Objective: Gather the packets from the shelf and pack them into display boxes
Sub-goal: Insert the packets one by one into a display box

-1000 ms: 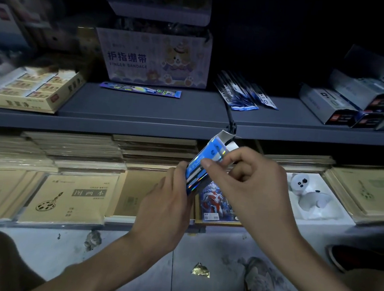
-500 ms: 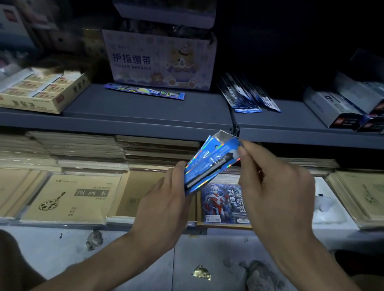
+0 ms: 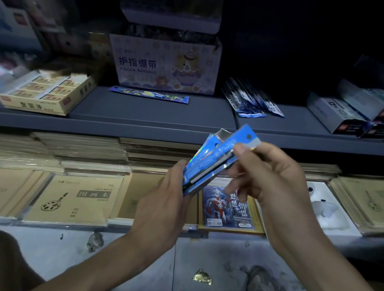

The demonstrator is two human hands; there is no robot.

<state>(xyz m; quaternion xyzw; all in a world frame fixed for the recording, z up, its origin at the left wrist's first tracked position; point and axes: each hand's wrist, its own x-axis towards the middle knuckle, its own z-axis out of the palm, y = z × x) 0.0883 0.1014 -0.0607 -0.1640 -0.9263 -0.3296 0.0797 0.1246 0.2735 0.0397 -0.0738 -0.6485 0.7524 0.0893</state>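
Note:
My left hand grips the lower end of a small bundle of blue packets, held tilted up to the right in front of the lower shelf. My right hand pinches the top packet near its upper end, lifting it a little off the bundle. One long blue packet lies flat on the grey upper shelf. A fanned pile of dark blue packets lies further right on that shelf. A pale printed display box stands behind the lone packet.
A yellow box of small items sits at the shelf's left, grey boxes at its right. Brown sketchbooks and a blue hero-picture pack fill the lower shelf. A gold wrapper scrap lies on the stained floor.
My right hand has moved up and to the right along the bundle, drawing the top packet's upper end away from the others. The left hand stays in place.

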